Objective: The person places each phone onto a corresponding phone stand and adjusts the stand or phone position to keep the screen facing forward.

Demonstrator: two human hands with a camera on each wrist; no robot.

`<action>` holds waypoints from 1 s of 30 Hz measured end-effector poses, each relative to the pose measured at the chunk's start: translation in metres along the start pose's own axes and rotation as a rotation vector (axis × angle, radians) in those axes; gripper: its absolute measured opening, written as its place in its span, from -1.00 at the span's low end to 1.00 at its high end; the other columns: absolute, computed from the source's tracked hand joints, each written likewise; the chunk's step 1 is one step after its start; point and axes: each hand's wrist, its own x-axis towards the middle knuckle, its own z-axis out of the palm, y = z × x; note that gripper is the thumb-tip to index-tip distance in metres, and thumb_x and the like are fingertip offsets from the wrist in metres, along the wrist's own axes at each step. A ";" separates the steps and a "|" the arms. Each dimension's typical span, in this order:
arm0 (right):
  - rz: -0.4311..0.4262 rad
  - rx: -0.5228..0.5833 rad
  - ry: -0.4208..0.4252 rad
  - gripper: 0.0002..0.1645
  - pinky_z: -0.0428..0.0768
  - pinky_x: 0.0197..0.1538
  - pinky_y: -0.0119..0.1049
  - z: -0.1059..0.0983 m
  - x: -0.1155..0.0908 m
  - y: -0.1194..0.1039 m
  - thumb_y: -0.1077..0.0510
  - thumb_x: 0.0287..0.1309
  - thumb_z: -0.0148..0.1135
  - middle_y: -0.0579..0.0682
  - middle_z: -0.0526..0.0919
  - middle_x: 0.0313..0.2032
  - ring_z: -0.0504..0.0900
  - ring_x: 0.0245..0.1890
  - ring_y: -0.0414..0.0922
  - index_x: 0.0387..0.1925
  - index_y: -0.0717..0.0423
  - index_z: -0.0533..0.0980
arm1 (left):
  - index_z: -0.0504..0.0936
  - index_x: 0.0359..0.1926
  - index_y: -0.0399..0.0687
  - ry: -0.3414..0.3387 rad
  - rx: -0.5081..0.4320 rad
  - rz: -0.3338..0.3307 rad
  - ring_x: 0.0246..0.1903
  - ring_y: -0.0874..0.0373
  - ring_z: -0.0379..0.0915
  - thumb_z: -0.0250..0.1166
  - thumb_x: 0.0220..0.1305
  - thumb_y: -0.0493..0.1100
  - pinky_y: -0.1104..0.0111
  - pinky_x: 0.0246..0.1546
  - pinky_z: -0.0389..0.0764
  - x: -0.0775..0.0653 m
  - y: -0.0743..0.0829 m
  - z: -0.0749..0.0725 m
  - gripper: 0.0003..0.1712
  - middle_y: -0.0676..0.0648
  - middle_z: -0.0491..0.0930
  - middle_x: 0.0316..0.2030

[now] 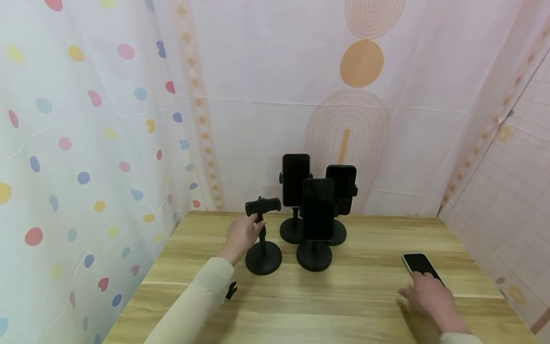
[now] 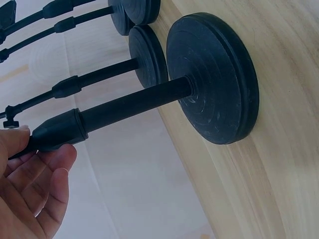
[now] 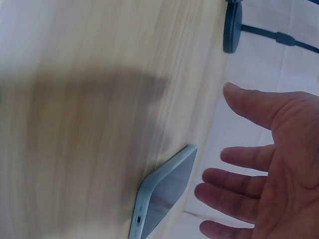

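My left hand (image 1: 245, 236) grips the pole of a black phone stand (image 1: 263, 258) just under its clamp, which holds no phone. In the left wrist view, thumb and fingers close round the collar of that stand (image 2: 119, 109), its round base on the table. At the right, my right hand (image 1: 429, 296) hovers over a phone (image 1: 418, 263) lying face up on the wood. The right wrist view shows that hand (image 3: 259, 164) with thumb and fingers spread, apart from the pale-edged phone (image 3: 167, 191).
Right of the held stand, three more stands bear upright dark phones: a front phone (image 1: 318, 210), a back left phone (image 1: 296, 179) and a back right phone (image 1: 343, 181). A small black object (image 1: 231, 290) lies by my left forearm. Patterned curtains (image 1: 258, 134) hang behind the wooden table (image 1: 356, 296).
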 end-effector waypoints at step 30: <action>0.152 0.044 -0.121 0.16 0.52 -0.26 0.19 -0.001 0.024 0.057 -0.55 0.02 0.20 0.50 0.46 -0.29 0.51 -0.25 0.35 -0.14 0.61 0.48 | 0.67 -0.29 -0.08 -0.012 0.000 -0.021 -0.48 0.08 0.59 0.26 0.40 -0.02 0.27 -0.55 0.48 -0.001 0.001 -0.001 -0.76 -0.06 0.73 -0.31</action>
